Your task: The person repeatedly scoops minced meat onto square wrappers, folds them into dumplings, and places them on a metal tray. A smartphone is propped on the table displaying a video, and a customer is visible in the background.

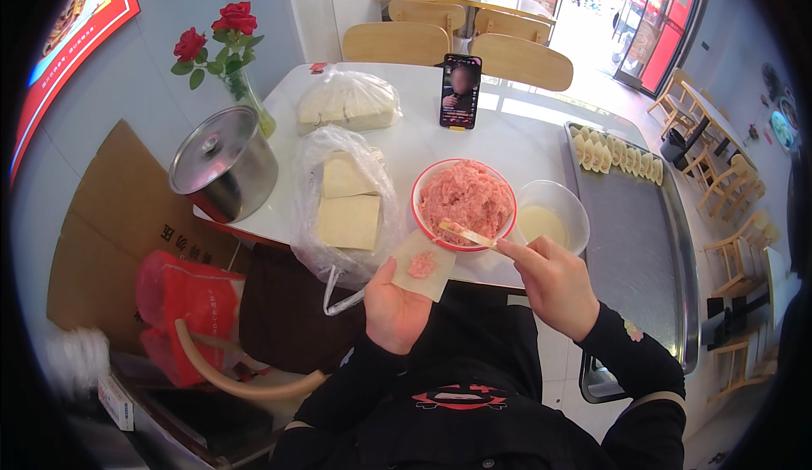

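Observation:
On the open palm of my left hand [396, 308] lies a square dough wrapper [438, 283], held at its edge by the thumb, with a dab of minced meat [421, 265] on it. My right hand [558, 283] grips a flat wooden stick [468, 234], whose meat-smeared tip is over the bowl of pink minced meat [466, 197]. Right of that bowl is a translucent bowl of pale liquid [542, 224]. Stacked wrappers [349, 223] lie in an open plastic bag [304, 216]. Several folded dumplings [618, 154] line the far end of a metal tray [634, 242].
A lidded steel pot [238, 166] and a glass vase with red roses [254, 102] stand at the table's left. Behind the wrappers is a tied plastic bag [349, 99]. A phone [460, 93] stands at the far side. Wooden chairs [396, 42] are beyond the table.

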Demonstrator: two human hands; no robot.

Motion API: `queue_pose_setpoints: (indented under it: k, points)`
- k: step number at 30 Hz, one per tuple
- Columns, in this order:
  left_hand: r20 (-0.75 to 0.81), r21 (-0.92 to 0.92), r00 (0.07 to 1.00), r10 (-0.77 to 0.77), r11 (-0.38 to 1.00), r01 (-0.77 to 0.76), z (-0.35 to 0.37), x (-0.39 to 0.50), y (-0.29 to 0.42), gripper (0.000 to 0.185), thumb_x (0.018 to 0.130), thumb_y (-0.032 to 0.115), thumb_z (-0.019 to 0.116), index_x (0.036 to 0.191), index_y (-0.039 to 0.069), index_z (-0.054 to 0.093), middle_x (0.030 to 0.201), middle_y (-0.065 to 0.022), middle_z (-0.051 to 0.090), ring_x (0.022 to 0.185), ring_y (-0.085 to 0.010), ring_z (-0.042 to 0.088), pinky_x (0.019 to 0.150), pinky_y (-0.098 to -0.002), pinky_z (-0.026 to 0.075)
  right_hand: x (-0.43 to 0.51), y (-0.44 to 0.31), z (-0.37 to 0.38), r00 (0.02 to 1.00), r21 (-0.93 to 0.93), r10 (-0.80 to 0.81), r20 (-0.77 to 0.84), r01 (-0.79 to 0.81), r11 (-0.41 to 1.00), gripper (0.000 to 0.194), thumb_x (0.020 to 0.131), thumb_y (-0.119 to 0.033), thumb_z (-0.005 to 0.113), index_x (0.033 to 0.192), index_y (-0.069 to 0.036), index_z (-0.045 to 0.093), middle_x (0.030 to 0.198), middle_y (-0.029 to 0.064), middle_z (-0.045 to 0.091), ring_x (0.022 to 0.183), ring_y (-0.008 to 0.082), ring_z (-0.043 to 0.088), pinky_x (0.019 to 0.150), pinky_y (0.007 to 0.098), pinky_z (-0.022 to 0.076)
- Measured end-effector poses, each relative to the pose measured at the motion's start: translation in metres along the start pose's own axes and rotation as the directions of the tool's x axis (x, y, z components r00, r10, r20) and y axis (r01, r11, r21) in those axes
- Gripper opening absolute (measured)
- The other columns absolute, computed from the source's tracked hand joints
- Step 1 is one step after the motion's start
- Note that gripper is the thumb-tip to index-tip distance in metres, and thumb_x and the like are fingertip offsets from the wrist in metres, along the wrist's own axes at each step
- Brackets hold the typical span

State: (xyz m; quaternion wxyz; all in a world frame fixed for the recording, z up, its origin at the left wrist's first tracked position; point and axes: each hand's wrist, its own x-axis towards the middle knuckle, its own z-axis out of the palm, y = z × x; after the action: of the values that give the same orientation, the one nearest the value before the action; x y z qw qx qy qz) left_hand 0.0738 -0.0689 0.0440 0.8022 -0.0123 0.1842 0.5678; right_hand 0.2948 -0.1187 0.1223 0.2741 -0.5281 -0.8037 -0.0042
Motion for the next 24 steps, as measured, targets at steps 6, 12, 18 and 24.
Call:
queue_pose_setpoints:
  k: [6,12,18,24]
  points:
    - [-0.002,-0.01,1.0,-0.018,1.0,0.018,-0.005,0.003,-0.001,0.054,0.109,0.023,0.028,0.152,-0.009,0.03,0.158,-0.0233,0.038,0.147,-0.0381,0.036,0.125,-0.0517,0.026,0.008,0.01,-0.001,0.996,0.135,0.023,0.09,-0.035,0.99,0.03,0.091,-0.003,0.062,0.119,-0.01,0.067,0.087,0.0132,0.067,0.076,0.034,0.067,0.066,0.0422,0.0527]
    - [0.0,-0.002,1.0,-0.01,1.0,0.01,-0.006,0.004,-0.001,0.054,0.109,0.023,0.028,0.152,-0.009,0.03,0.158,-0.0232,0.038,0.147,-0.038,0.036,0.125,-0.0517,0.026,0.018,0.016,0.003,0.991,0.125,0.021,0.135,-0.038,0.991,0.023,0.093,-0.007,0.061,0.115,-0.007,0.068,0.089,0.0147,0.07,0.08,0.0352,0.068,0.069,0.0435,0.0532]
    - [0.001,-0.003,1.0,-0.016,1.0,0.016,-0.008,0.004,0.001,0.054,0.109,0.023,0.029,0.152,-0.009,0.03,0.157,-0.0234,0.039,0.147,-0.0385,0.037,0.124,-0.0521,0.027,0.022,0.017,-0.011,0.995,0.089,0.047,0.088,-0.055,0.995,0.02,0.094,-0.007,0.059,0.111,-0.006,0.07,0.088,0.0167,0.07,0.08,0.0366,0.068,0.07,0.0446,0.0531]
    - [-0.025,-0.001,0.999,-0.027,1.0,0.027,-0.01,0.003,0.0,0.053,0.108,0.023,0.03,0.151,-0.009,0.033,0.156,-0.0232,0.041,0.146,-0.0383,0.038,0.124,-0.0525,0.027,0.031,0.027,0.001,0.94,0.256,0.225,0.255,-0.29,0.922,0.02,0.096,-0.01,0.06,0.111,-0.004,0.071,0.087,0.0192,0.07,0.08,0.0375,0.068,0.072,0.0435,0.0531]
